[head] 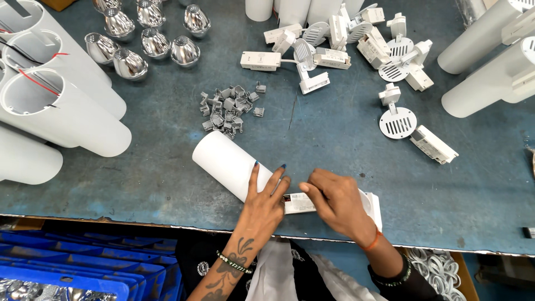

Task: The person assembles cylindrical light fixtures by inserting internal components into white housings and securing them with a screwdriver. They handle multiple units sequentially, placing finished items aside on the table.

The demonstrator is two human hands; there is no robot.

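L hand point(266, 198) flat, open, pinning white cylinder lamp housing point(231, 164) near workbench point(167, 184) front edge. R hand point(334, 200) pinch-grips white driver box point(298, 203). Keep housing from rolling; seat box square.

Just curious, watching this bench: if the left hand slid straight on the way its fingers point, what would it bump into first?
The left hand already lies on the white tube, fingers pointing up and away across the bench. Past the tube, the line looks free over bare blue-grey tabletop, the pile of small grey clips lying off to its left.
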